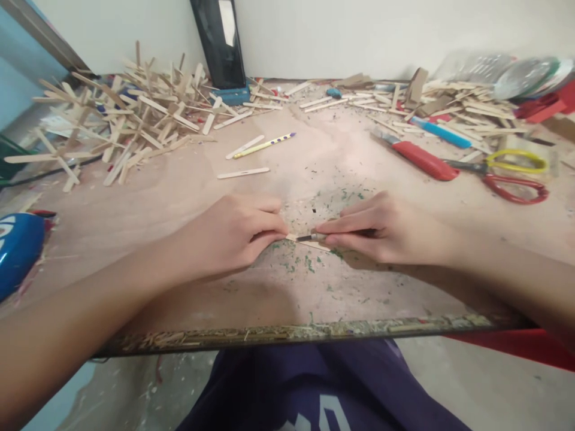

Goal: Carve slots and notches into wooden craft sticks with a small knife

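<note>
My left hand presses down one end of a wooden craft stick lying flat on the table, its fingers pinched together. From the other side, my right hand grips a craft knife whose dark blade rests on or just over the stick near my left fingertips. My right fingers hide most of the knife's handle. Green and dark shavings are scattered around the stick. Beyond my left hand lie a loose craft stick and a yellow pencil, with another stick beside the pencil.
A pile of joined craft sticks stands back left, beside an upright phone. Scissors, a red-handled cutter, a blue pen-like tool and plastic bottles lie right. A blue object sits left. The table's front edge is chipped.
</note>
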`<action>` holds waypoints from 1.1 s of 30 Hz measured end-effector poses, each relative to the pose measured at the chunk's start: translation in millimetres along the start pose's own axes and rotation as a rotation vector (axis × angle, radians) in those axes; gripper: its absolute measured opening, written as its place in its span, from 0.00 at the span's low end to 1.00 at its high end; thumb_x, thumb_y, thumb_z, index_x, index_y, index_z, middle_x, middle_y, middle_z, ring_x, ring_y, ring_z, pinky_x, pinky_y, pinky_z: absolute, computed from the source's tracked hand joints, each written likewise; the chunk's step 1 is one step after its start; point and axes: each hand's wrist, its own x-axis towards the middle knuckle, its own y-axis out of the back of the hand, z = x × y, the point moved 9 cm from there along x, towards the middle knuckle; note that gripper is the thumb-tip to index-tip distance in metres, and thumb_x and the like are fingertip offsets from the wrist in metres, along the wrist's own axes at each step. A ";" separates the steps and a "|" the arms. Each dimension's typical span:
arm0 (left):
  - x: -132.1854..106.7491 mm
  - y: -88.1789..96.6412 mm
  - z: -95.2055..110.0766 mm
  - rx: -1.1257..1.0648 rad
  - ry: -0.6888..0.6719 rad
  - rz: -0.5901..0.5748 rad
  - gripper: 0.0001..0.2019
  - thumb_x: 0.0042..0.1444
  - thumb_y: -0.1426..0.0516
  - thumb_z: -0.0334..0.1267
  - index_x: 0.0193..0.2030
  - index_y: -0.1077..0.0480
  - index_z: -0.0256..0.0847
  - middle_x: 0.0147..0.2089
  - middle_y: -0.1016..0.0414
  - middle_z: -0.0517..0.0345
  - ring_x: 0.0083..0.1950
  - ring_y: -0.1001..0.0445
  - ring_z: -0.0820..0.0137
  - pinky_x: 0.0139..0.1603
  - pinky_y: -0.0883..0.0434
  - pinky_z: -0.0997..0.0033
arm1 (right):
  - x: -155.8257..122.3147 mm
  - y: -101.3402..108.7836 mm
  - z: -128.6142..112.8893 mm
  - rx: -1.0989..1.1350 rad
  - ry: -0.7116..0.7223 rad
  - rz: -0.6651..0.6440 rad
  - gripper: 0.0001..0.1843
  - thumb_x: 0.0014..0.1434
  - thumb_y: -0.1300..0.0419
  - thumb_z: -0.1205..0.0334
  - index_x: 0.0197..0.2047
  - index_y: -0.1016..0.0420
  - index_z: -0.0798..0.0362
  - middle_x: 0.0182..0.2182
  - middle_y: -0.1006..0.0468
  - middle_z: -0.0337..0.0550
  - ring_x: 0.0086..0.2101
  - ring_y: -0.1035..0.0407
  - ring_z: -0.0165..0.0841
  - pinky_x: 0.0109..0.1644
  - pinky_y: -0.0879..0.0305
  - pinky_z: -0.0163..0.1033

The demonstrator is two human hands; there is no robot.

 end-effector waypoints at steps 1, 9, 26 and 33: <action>0.2 -0.1 -0.1 0.002 0.008 -0.006 0.13 0.75 0.43 0.30 0.48 0.15 0.40 0.38 0.22 0.58 0.37 0.27 0.71 0.40 0.35 0.69 | 0.2 -1.5 -0.9 -0.025 0.018 0.009 0.14 0.77 0.38 0.62 0.57 0.11 0.54 0.37 0.10 0.43 0.30 0.22 0.27 0.35 0.32 0.33; -0.5 -0.5 -1.0 0.006 -0.017 0.003 0.14 0.76 0.45 0.32 0.48 0.15 0.41 0.37 0.23 0.58 0.37 0.25 0.71 0.38 0.36 0.69 | -0.5 6.1 5.8 0.036 -0.085 0.024 0.14 0.75 0.36 0.61 0.57 0.11 0.52 0.41 0.08 0.44 0.33 0.18 0.29 0.37 0.27 0.32; -1.0 -1.7 16.1 -0.141 -0.151 0.017 0.10 0.75 0.42 0.32 0.47 0.18 0.40 0.45 0.15 0.55 0.45 0.18 0.69 0.49 0.26 0.69 | -2.5 11.4 8.8 -0.153 -0.026 0.090 0.15 0.75 0.38 0.60 0.56 0.11 0.55 0.39 0.09 0.45 0.30 0.21 0.30 0.36 0.30 0.35; -0.6 -0.3 3.0 0.054 -0.130 0.126 0.13 0.77 0.45 0.30 0.54 0.18 0.38 0.56 0.15 0.50 0.55 0.18 0.63 0.58 0.25 0.61 | -3.0 21.1 0.2 -0.136 -0.037 0.103 0.16 0.75 0.40 0.60 0.53 0.10 0.55 0.30 0.14 0.44 0.23 0.29 0.29 0.30 0.35 0.39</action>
